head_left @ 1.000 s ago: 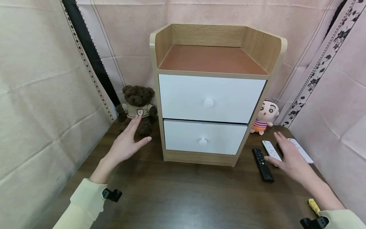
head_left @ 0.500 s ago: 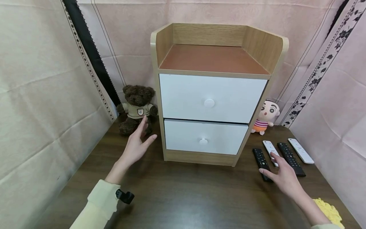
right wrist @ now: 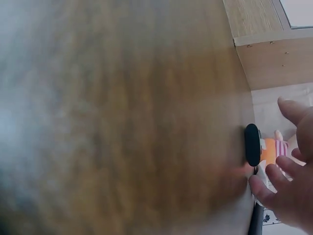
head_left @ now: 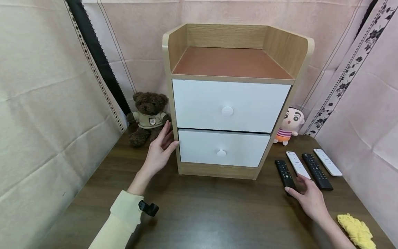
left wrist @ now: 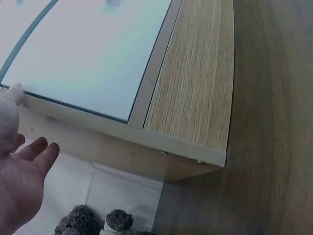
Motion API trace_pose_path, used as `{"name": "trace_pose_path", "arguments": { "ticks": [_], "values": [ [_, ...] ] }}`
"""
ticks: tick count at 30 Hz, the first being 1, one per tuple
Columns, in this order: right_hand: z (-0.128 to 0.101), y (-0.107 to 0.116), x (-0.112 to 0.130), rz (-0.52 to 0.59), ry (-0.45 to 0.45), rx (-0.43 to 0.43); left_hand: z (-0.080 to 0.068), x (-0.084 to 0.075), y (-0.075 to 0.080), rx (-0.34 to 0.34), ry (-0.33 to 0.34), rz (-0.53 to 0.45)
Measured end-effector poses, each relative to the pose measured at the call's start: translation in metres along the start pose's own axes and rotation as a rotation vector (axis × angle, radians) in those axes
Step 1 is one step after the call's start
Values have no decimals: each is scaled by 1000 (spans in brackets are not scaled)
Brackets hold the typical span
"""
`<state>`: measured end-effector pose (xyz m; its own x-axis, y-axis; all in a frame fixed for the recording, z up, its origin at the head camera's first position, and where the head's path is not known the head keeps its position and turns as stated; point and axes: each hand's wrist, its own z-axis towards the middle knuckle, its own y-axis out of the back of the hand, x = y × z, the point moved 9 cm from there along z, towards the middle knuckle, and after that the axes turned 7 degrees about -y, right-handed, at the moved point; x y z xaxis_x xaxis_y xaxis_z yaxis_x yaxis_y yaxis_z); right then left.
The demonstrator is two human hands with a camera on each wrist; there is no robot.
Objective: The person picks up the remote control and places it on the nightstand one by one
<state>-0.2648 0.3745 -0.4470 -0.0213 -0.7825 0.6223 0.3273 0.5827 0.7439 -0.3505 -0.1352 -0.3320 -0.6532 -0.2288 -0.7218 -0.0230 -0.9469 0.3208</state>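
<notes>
My left hand (head_left: 156,156) is at the left edge of the wooden cabinet (head_left: 217,170), fingers extended along its side and thumb near the lower white drawer (head_left: 199,147). Whether it touches the wood I cannot tell. Behind those fingers sits a brown teddy bear (head_left: 150,105) in a pale shirt. My right hand (head_left: 311,201) hovers at the near end of the left black remote control (head_left: 282,173), thumb and fingers spread apart. In the right wrist view a gap shows between the hand and the remote's dark end (right wrist: 252,145).
A white remote (head_left: 296,163), another black remote (head_left: 316,173) and a second white remote (head_left: 328,162) lie in a row at the right. A doll (head_left: 288,126) stands behind them. A yellow cloth (head_left: 357,231) lies near the front right. Fabric walls (head_left: 56,121) enclose the table.
My left hand has moved right, from in front of the teddy bear to the cabinet's left side. My right hand has come back toward me and left, down to the left black remote.
</notes>
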Motion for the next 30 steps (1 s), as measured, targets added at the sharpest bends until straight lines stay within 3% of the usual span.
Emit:
{"name": "trace_pose_path", "arguments": {
  "ticks": [5, 8, 19, 23, 27, 30],
  "values": [
    [-2, -1, -10, -6, -52, 4, 3, -27, -1, -11, -13, 10],
    [-2, -1, -15, 2, -98, 17, 5, -32, -2, -26, -27, 11],
    [-4, -4, -24, 12, -209, 52, 9, -29, -3, -59, 12, -6],
    [-4, -8, -28, -12, -249, 64, 11, -11, -3, -78, 10, -31],
    [-5, -10, -32, -28, -252, 20, 12, 4, -3, -102, -7, -40],
    [-5, -9, -32, -30, -247, -29, 13, -10, -3, -98, 4, -49]
  ]
}}
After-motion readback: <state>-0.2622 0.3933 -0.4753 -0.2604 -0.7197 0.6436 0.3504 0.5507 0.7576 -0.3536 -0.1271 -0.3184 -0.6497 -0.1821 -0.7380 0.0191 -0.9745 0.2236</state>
